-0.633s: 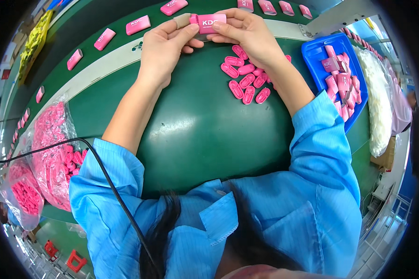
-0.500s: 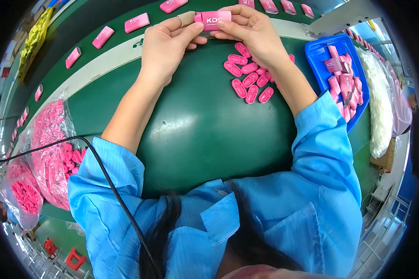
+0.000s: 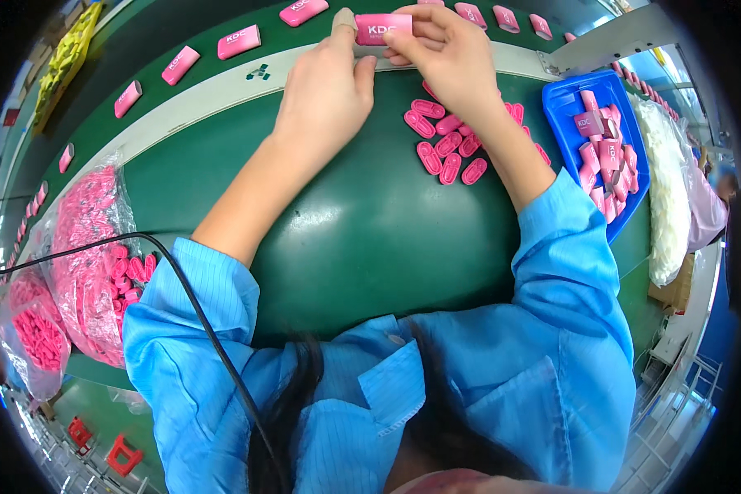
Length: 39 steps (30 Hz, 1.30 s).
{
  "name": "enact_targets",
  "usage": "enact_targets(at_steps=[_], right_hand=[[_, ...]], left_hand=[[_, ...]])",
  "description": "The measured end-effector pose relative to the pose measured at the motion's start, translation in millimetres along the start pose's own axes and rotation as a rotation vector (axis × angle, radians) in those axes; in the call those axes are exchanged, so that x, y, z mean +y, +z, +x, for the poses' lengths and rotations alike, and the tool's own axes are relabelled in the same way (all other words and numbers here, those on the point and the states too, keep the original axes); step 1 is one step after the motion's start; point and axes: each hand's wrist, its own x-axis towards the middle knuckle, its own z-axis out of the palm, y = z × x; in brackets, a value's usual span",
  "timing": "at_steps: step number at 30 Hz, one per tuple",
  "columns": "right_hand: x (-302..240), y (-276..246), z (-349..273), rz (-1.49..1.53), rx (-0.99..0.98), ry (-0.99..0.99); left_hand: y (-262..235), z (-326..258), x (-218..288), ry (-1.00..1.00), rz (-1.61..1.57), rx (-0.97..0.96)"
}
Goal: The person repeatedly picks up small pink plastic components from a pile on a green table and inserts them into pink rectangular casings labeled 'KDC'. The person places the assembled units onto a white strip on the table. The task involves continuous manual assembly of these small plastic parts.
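Note:
Out over the far edge of the table, my right hand (image 3: 449, 62) pinches a flat, glossy pink case (image 3: 383, 30) with white lettering, thumb across its front. My left hand (image 3: 325, 90) has its index finger, in a beige finger cot (image 3: 344, 20), stretched against the case's left end. The left thumb stands apart from the case; the other left fingers are mostly hidden behind the hand. Beneath my right wrist, on the green table (image 3: 329, 239), lies a loose group of small oval pink end caps (image 3: 449, 144), some partly covered by the forearm.
Several similar pink cases (image 3: 239, 41) lie spaced along a green strip beyond the pale rail (image 3: 189, 107). A blue tray (image 3: 558, 123) of pink cases stands at right, near a white bundle (image 3: 665, 198). Clear bags of pink parts (image 3: 86, 247) sit at left. A black cable (image 3: 181, 280) crosses my left sleeve.
The left thumb has come off the case and the left index finger has straightened against its end. The darker pink piece seen at that end before no longer shows.

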Motion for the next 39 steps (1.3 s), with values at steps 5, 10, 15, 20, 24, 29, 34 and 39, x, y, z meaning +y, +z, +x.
enact_targets(at_steps=[5,10,15,20,24,29,34,39], right_hand=[[34,-9,62,-0.109,-0.171,0.192],[29,-9,81,-0.331,-0.008,0.12],[47,-49,93,-0.864,-0.007,-0.225],[49,-43,76,-1.027,-0.133,-0.225],[9,-32,55,-0.477,-0.117,0.118],[-1,-33,8,0.191,-0.237,0.26],[6,-33,1,0.198,-0.17,0.285],[13,-29,-2,0.154,-0.191,0.275]], left_hand=[[1,2,-8,0.547,0.17,0.258],[7,-17,0,0.593,-0.002,-0.226],[12,-17,-2,0.576,0.024,-0.177],[1,-3,-5,0.185,-0.242,-0.237],[3,4,-22,0.02,-0.519,-0.19],[4,9,-28,-0.17,-0.711,-0.121],[2,13,-29,-0.27,-0.954,-0.15],[2,9,-24,-0.334,-1.048,-0.141]])
